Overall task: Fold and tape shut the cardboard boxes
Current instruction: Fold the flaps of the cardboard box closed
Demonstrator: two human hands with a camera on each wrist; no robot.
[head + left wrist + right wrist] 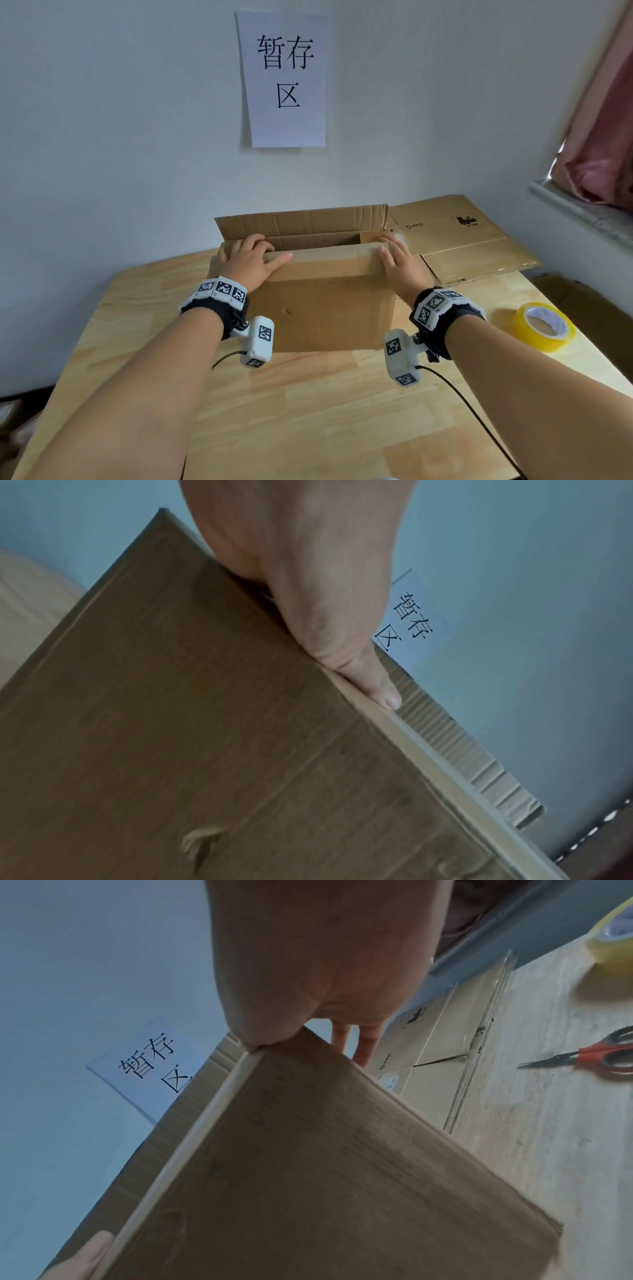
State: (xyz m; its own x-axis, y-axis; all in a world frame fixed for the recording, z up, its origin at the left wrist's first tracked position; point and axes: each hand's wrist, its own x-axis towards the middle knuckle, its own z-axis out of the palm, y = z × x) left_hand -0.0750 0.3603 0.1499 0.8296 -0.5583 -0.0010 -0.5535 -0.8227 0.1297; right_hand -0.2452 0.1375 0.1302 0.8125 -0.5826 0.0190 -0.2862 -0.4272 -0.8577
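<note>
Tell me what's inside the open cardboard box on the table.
Through the gap in the open cardboard box, only the bare inner back wall shows, with the far flap upright. The near flap, under the left hand and right hand, hides the bottom.

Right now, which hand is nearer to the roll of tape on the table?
Right. The right hand rests on the open box's right top corner, on the side where the tape roll lies. The left hand is on the box's far left corner.
</note>
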